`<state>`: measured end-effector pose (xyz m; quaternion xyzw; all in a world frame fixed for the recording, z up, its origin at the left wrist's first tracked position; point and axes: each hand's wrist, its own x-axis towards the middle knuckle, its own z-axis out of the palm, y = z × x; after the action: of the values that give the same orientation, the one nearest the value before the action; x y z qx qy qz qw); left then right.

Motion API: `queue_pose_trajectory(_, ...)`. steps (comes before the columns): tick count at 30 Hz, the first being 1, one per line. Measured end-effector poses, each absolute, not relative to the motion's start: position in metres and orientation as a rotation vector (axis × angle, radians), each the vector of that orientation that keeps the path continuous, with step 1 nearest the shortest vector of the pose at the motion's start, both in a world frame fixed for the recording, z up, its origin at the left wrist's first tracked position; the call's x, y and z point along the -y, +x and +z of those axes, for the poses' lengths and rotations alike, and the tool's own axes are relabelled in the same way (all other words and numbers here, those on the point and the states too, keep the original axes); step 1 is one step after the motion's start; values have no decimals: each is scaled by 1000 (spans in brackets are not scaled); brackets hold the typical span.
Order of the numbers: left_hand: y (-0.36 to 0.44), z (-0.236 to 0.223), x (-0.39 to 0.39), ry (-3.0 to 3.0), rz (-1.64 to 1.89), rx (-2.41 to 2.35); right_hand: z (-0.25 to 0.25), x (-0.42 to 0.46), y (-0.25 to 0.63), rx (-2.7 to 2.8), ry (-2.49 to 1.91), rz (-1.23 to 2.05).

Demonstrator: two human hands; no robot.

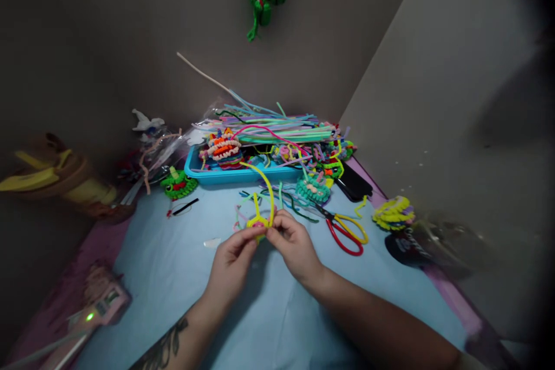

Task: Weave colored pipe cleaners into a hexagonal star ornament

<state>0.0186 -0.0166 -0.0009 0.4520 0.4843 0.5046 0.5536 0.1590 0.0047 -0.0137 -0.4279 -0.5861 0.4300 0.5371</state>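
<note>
Between my hands is a small yellow pipe-cleaner piece [259,221] with a pink middle. One long yellow stem curves up from it and a shorter one stands beside that. My left hand [236,251] pinches its lower left side with thumb and finger. My right hand [292,240] is closed on its right side, near the base of the long stem. The fingers cover part of the piece. Beyond my right hand lie scissors [344,234] with one red and one yellow handle. Cut pipe-cleaner bits and a teal pipe-cleaner figure [313,188] lie just behind the hands.
A blue tray [243,176] at the back holds pipe cleaners [281,127] and finished figures. A green figure [178,184] sits left of it, a black phone [353,182] right. Further right is a yellow bundle [393,213]; a pink device [106,303] with a green light stands front left.
</note>
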Motion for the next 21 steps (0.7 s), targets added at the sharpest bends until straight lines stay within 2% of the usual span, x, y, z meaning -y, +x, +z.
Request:
queue_pose_trajectory(4, 18, 3, 19, 1149, 1187, -1192, -16, -6, 161, 1377, -1071, 991)
queue_pose_trajectory(10, 4, 10, 17, 1426, 1342, -1562, -9, -11, 175, 1500, -1107, 857)
queue_pose_trajectory(17, 7, 7, 10, 1077, 1186, -1248, -1, -8, 177, 1669, -1066, 829)
queue_pose_trajectory(21, 10, 9, 10, 949, 1184, -1243, -8, -4, 174, 1606, -1072, 603)
